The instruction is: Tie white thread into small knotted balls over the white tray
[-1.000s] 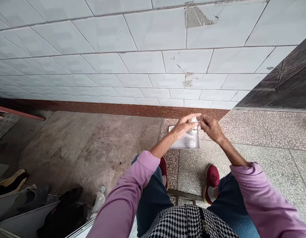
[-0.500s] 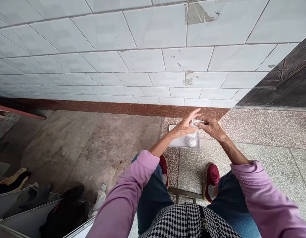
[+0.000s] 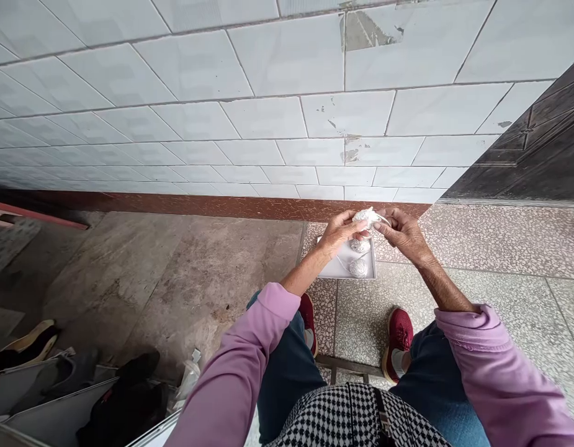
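Thread ball (image 3: pixel 367 216) pinched between fingers of left hand (image 3: pixel 339 231), right hand (image 3: pixel 402 230)

The speckled floor (image 3: pixel 454 298) bears a white tray (image 3: pixel 337 267) holding what look like two thread balls (image 3: pixel 358 267).

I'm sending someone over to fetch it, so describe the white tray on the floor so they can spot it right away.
Look along the white tiled wall to where the speckled terrazzo floor begins, near the dark door frame. The white tray lies flat there, ahead of the red shoes. It is the only white rectangle on the floor, and two white thread balls lie in it.
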The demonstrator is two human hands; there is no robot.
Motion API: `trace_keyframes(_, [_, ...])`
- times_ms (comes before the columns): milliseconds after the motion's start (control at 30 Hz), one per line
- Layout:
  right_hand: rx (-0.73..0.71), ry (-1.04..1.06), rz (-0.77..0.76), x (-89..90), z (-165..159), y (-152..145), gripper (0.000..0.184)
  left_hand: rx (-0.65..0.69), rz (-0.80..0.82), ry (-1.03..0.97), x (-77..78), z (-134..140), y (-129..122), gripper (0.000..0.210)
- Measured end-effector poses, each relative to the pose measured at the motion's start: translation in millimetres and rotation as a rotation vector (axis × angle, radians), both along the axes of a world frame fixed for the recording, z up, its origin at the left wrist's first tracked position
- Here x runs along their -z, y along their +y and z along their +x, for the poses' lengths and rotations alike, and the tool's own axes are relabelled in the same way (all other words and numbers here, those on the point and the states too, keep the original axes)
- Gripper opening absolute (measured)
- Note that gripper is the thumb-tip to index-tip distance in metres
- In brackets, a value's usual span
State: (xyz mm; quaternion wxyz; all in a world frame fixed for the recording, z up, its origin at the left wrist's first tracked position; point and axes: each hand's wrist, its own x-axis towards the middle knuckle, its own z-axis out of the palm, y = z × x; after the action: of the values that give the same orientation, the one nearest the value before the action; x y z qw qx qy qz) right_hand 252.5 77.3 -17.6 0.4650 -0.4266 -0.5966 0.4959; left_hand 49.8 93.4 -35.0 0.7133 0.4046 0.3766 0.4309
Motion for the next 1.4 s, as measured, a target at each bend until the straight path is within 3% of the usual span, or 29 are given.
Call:
trace_keyframes(100, [-0.049, -0.018, 0.004, -2.5, 4.8, -1.7, 0.048, -0.05, -0.034, 0.005, -1.8, -5.7, 4.8, 0.061])
trace_keyframes(233, [-0.159, -0.121, 0.042, -3.4, 8.8, -1.4, 0.057, -0.04, -0.096, -0.017, -3.5, -9.8, 7.0, 0.058])
trace_keyframes(367, [-0.12, -0.245, 0.084, 3.2, 16.1, 6.1, 0.058, 0.013, -0.168, -0.079, -6.1, -11.4, 5.5, 0.051])
trace_keyframes(500, [-0.114, -0.388, 0.108, 12.9, 28.2, 15.0, 0.061, 0.184, -0.166, -0.099, -12.8, -15.4, 1.3, 0.044])
trace_keyframes(600, [-0.115, -0.435, 0.099, 16.3, 32.4, 17.5, 0.06, 0.346, -0.16, -0.012, -15.1, -14.7, -3.6, 0.042])
trace_keyframes(667, [-0.075, -0.42, 0.11, 15.5, 32.1, 16.9, 0.058, 0.383, -0.168, 0.035, -14.1, -12.4, -5.9, 0.042])
trace_keyframes(900, [0.007, -0.362, 0.162, 5.2, 27.1, 9.6, 0.057, 0.378, -0.168, 0.123, -13.1, -11.0, -5.7, 0.037])
trace_keyframes(1067, [0.025, -0.352, 0.18, -0.3, 20.5, 3.8, 0.059, 0.404, -0.035, 0.322, -16.8, -10.7, -7.0, 0.031])
trace_keyframes(1267, [0.008, -0.348, 0.178, -6.8, 8.6, -6.8, 0.059, 0.198, 0.054, 0.373, -10.2, -6.6, -6.1, 0.036])
trace_keyframes(1400, [0.081, -0.346, 0.16, -4.5, 6.7, -8.5, 0.054, 0.144, 0.074, 0.324, -6.8, -6.2, -5.7, 0.042])
